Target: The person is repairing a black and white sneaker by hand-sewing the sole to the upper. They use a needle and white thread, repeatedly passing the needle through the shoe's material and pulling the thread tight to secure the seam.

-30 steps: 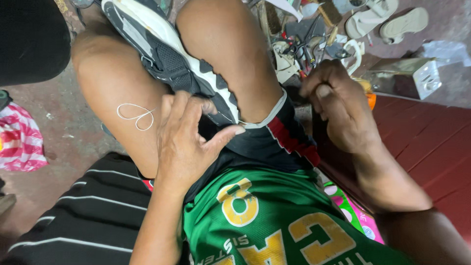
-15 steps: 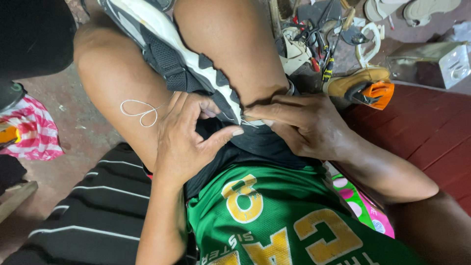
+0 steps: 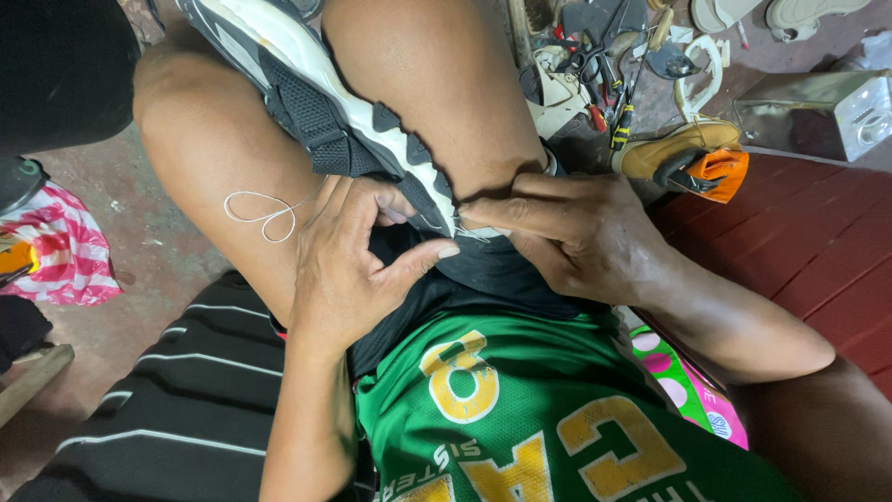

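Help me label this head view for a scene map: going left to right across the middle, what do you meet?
Pink-and-white striped bag → loop of white thread → left hand → black-and-white shoe held between the knees → right hand → orange-and-black tool → silvery box.

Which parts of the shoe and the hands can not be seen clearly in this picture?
Head view:
- Shoe: toe cut off by the top edge; heel hidden behind both hands.
- Right hand: fingertips blurred; any tool there too small to tell.
- White thread: its end hidden under the left hand.
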